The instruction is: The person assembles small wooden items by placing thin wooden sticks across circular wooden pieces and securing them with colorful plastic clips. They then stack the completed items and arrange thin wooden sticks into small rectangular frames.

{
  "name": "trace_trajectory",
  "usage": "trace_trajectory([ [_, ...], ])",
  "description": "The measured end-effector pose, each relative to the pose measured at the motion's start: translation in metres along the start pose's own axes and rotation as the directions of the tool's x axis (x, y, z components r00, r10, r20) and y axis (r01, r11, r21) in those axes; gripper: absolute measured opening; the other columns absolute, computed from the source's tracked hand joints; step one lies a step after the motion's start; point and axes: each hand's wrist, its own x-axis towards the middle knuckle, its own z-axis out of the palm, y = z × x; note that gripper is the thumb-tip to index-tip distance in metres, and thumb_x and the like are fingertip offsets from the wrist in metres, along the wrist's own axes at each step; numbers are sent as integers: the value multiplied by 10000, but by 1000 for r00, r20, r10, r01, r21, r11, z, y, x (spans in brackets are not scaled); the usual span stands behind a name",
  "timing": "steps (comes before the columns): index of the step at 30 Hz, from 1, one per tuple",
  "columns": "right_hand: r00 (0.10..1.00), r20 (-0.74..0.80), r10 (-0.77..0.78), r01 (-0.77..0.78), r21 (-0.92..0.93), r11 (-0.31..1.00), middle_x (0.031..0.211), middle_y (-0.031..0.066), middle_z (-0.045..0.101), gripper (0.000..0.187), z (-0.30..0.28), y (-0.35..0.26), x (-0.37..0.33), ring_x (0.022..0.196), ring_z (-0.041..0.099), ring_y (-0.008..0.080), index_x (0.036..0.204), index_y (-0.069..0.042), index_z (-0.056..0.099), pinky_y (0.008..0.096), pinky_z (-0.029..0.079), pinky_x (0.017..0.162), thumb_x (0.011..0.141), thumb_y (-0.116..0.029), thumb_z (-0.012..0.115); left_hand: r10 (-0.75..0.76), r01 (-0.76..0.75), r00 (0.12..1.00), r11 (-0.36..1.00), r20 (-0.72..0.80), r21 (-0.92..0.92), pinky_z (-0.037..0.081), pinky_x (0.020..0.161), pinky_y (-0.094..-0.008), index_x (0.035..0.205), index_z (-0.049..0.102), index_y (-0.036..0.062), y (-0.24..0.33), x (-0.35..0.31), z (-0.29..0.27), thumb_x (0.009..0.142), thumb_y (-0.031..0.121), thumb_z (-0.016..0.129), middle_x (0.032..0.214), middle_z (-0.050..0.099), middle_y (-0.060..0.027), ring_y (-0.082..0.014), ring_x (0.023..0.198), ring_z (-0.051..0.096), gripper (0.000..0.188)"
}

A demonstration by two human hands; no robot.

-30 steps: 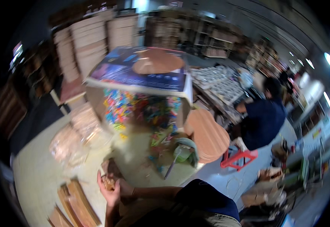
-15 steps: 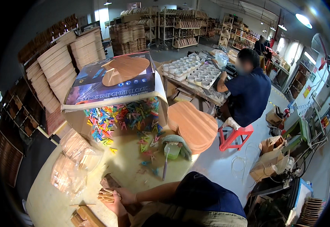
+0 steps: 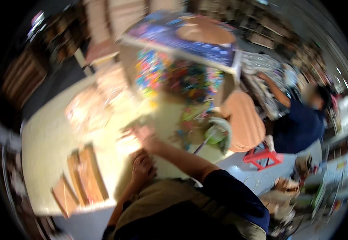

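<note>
Motion blurs the whole view. My right hand (image 3: 145, 136) reaches out over the pale table, at the near end of a small bunch of light wooden strips (image 3: 127, 145). Its fingers are smeared, so whether they grip the strips does not show. Closer to my body, my left hand (image 3: 143, 167) is closed with its fingers curled; what it holds, if anything, I cannot make out. To the left, brown wooden blocks (image 3: 87, 176) lie near the table's front edge, with a smaller wooden piece (image 3: 65, 196) beside them.
Plastic bags of wooden strips (image 3: 88, 110) lie on the table (image 3: 42, 152). Behind stands a box (image 3: 174, 46) of colourful clothespins (image 3: 154, 72). A green container (image 3: 217, 135) with a brush and guitar-shaped boards (image 3: 244, 122) are at right. A co-worker (image 3: 302, 124) sits beyond on a red stool (image 3: 262, 158).
The view has swung left. My hands, together around the strips before, are now apart: the right stretches forward over the table, the left stays near my body.
</note>
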Motion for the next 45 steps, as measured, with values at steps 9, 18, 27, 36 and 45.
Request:
trace_trajectory([
  [9,791,313,526,-450,880,153,841,45,592,229,-23,25,-90,682,555,170,956,-28,578,301,456,622,829,-201,658,-65,57,995,993,-75,-103,411,943,-418,844,646,77,-3,-10,-4,736,154,681,1043,623,-49,-263,1092,517,137],
  [18,722,546,424,-324,809,-490,643,-8,536,254,-5,6,-66,540,459,95,802,-62,589,242,363,480,879,-297,644,-109,74,974,981,-198,-179,439,867,-386,886,652,82,-4,-11,-4,743,80,673,1004,625,-53,-264,1026,545,144],
  [27,712,550,436,-352,818,-456,606,-17,497,241,3,-11,-95,513,433,86,778,-76,583,246,335,484,881,-281,655,-303,347,809,938,-504,-7,418,740,-377,955,632,99,-5,-23,-6,722,51,671,904,575,-70,-272,839,536,241],
  [36,741,550,386,-377,816,-438,658,-17,550,208,1,-6,-97,549,460,65,820,-50,615,235,354,501,880,-245,656,-286,352,853,933,-436,78,404,709,-362,884,656,91,-2,-16,-14,701,54,713,836,567,-40,-240,796,530,196],
  [45,811,535,237,-382,790,-479,865,61,635,210,10,0,-111,755,589,127,1004,4,604,269,485,703,900,-178,616,-242,320,851,943,-466,95,422,684,-355,847,659,88,-3,-10,-13,697,61,699,805,582,-41,-241,765,548,158],
])
